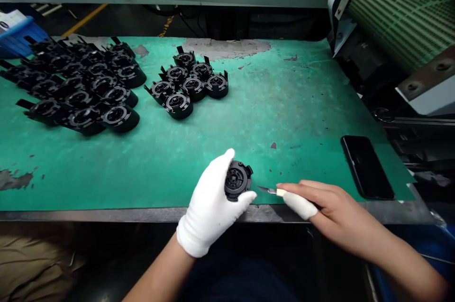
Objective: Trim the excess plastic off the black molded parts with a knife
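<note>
My left hand (209, 205), in a white glove, is closed around a round black plastic part (236, 179) near the table's front edge. The part's ringed face with a small centre is turned up toward me, and a tab sticks out at its upper right. In my right hand (330, 207) is a small knife (270, 190) with a pale handle, its thin blade pointing left, a short gap away from the part. A white cover wraps the right thumb; the other fingers are bare. The underside of the part is hidden by the glove.
Several similar black parts (179, 104) stand in a group mid-table, with a larger cluster (119, 116) at left. A phone (368, 167) lies at right on the green tabletop (284, 103). A green conveyor belt (408, 13) rises at upper right; a blue bin (21, 36) sits far left.
</note>
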`<state>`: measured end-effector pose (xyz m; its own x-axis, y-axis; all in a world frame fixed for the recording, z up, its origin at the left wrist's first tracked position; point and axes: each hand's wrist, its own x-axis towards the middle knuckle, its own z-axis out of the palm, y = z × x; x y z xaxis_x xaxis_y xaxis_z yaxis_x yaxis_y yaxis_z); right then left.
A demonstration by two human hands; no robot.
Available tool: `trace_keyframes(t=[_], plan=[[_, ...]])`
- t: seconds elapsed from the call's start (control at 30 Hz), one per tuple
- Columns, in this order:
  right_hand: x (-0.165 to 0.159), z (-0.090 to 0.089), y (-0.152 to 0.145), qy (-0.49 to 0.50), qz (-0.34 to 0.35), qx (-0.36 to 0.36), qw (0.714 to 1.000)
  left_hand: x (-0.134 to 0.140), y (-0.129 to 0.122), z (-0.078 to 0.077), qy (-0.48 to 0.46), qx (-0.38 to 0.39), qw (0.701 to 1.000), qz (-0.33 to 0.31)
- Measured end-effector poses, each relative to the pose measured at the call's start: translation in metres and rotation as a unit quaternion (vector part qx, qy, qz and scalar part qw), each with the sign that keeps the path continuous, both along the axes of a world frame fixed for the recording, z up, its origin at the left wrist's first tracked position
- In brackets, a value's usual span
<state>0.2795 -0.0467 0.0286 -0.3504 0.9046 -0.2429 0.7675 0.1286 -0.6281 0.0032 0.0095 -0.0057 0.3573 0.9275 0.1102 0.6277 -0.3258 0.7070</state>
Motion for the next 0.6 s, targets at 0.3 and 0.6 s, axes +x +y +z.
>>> trace_keyframes(t=[0.3, 0.6], plan=[[-0.022, -0.004, 0.02, -0.103, 0.067, 0.044, 0.991, 0.002, 0.0, -0.007, 0.009, 0.027, 1.0, -0.008], [-0.029, -0.009, 0.02, -0.189, 0.014, 0.124, 0.974, 0.009, -0.005, -0.007, 0.003, 0.039, 0.999, 0.014]])
